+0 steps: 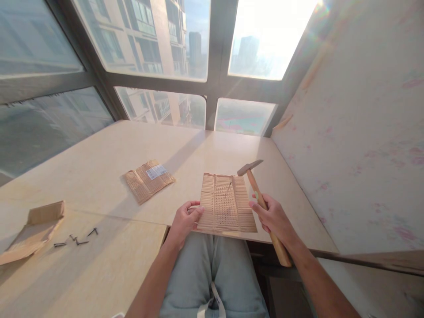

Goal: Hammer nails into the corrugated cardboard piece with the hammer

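A corrugated cardboard sheet with rows of small holes lies at the near edge of the table, in front of my lap. One nail stands tilted in its upper middle. My left hand grips the sheet's left edge between thumb and fingers. Beside the right edge, my right hand is wrapped round the wooden handle of a hammer. The hammer's metal head is raised near the sheet's upper right corner, apart from the nail.
Several loose nails lie on the table at left, next to a folded cardboard piece. Another cardboard piece with a white label rests farther back. Windows bound the far side, a papered wall the right.
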Demonstrator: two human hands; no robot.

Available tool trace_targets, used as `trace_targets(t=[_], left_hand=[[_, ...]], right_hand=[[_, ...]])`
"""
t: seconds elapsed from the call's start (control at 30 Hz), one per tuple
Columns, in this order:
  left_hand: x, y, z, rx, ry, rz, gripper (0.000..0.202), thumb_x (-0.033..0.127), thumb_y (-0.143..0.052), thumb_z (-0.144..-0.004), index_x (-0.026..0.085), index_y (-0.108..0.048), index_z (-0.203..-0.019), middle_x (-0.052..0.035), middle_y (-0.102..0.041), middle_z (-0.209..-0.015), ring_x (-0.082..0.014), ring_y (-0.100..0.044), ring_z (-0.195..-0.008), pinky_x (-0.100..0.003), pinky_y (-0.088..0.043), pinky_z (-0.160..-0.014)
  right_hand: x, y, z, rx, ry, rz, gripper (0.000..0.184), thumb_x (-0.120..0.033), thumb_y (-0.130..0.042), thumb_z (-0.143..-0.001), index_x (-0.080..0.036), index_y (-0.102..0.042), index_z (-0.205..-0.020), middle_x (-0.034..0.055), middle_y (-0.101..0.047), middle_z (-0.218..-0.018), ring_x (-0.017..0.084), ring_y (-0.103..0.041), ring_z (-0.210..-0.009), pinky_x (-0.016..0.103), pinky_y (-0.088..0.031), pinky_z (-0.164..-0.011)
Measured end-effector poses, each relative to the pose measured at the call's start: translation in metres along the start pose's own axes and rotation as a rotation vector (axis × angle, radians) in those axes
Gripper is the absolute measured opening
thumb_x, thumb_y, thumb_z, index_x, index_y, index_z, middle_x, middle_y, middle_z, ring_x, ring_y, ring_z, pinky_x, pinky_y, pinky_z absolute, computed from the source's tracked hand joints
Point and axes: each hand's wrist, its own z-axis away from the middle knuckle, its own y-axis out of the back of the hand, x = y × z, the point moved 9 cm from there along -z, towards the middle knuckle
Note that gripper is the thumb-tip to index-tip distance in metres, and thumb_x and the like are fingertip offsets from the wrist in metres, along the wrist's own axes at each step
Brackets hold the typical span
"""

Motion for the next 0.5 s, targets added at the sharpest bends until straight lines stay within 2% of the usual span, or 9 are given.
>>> trace_targets(t=[0.2, 0.33, 0.43, 0.5], left_hand=[[0.000, 0.006, 0.003, 0.040, 0.035, -0.048, 0.041, 0.032, -0.073, -0.077, 0.014, -0.056, -0.109, -0.0081, -0.071, -0.086, -0.0186, -0.069, -0.063, -0.032, -0.059, -0.048], [0.000, 0.016, 0.007, 0.045, 0.043, -0.061, 0.047, 0.035, -0.072, -0.077, 0.013, -0.052, -0.114, -0.0109, -0.070, -0.094, -0.0192, -0.070, -0.065, -0.032, -0.059, -0.050], [0.001, 0.032, 0.013, 0.080, 0.013, -0.101, 0.053, 0.039, -0.070, -0.077, 0.013, -0.050, -0.118, -0.0132, -0.069, -0.100, -0.0211, -0.071, -0.072, -0.029, -0.058, -0.050], [0.002, 0.054, 0.018, 0.139, -0.036, -0.145, 0.054, 0.042, -0.070, -0.076, 0.013, -0.051, -0.118, -0.0139, -0.069, -0.100, -0.0219, -0.071, -0.077, -0.028, -0.057, -0.051]], right_hand=[[-0.009, 0.001, -0.006, 0.002, 0.017, 0.042, 0.043, -0.048, -0.060, -0.082, -0.015, -0.055, -0.109, -0.0136, -0.036, -0.044, 0.006, -0.032, -0.028, 0.017, -0.030, -0.025], [-0.007, -0.002, -0.012, -0.037, 0.003, 0.100, 0.046, -0.048, -0.059, -0.080, -0.015, -0.055, -0.112, -0.0135, -0.037, -0.043, 0.007, -0.033, -0.027, 0.018, -0.029, -0.026], [-0.002, -0.004, -0.013, -0.058, -0.008, 0.135, 0.051, -0.051, -0.061, -0.077, -0.014, -0.055, -0.113, -0.0133, -0.037, -0.042, 0.008, -0.034, -0.026, 0.018, -0.028, -0.026], [0.000, -0.005, -0.014, -0.057, -0.023, 0.151, 0.056, -0.054, -0.062, -0.074, -0.014, -0.055, -0.112, -0.0135, -0.036, -0.040, 0.009, -0.033, -0.025, 0.019, -0.027, -0.026]])
